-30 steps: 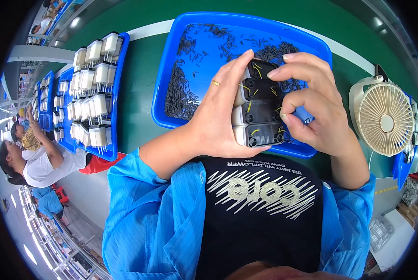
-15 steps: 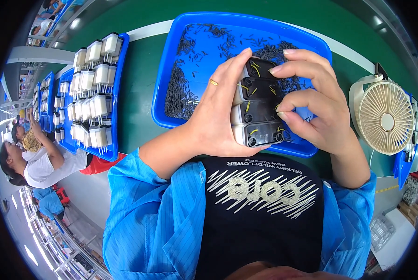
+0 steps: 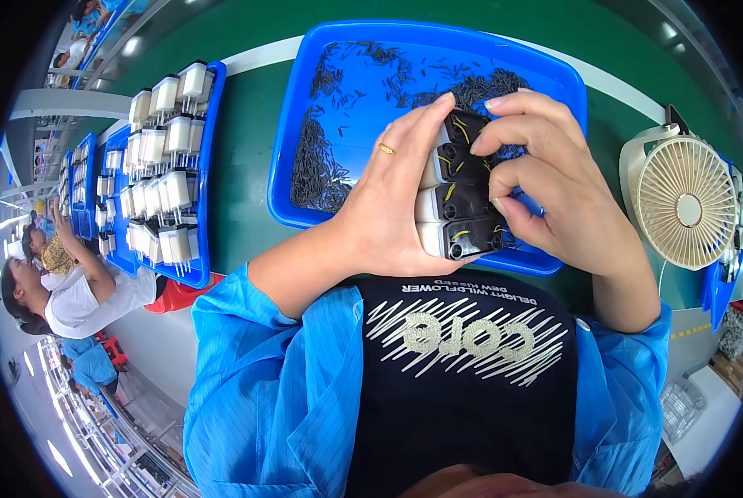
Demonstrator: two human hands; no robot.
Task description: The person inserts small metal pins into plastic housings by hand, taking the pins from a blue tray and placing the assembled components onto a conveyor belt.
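At frame centre, the left hand (image 3: 388, 207) clasps a stack of black-and-white adapter housings (image 3: 462, 195) over the blue tray (image 3: 305, 124) of small dark parts (image 3: 321, 166), while the right hand (image 3: 554, 195) pinches at the stack's face. Yellow wires show in the open housings, so assembly appears unfinished. A second tray of white units (image 3: 168, 166) lies at left and a fan (image 3: 686, 203) at right; nothing obstructs the hands.

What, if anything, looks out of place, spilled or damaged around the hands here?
Nothing stands out. The left hand holds a row of black-and-white parts over the blue tray, the right hand working on them. The small dark pieces stay inside the tray.
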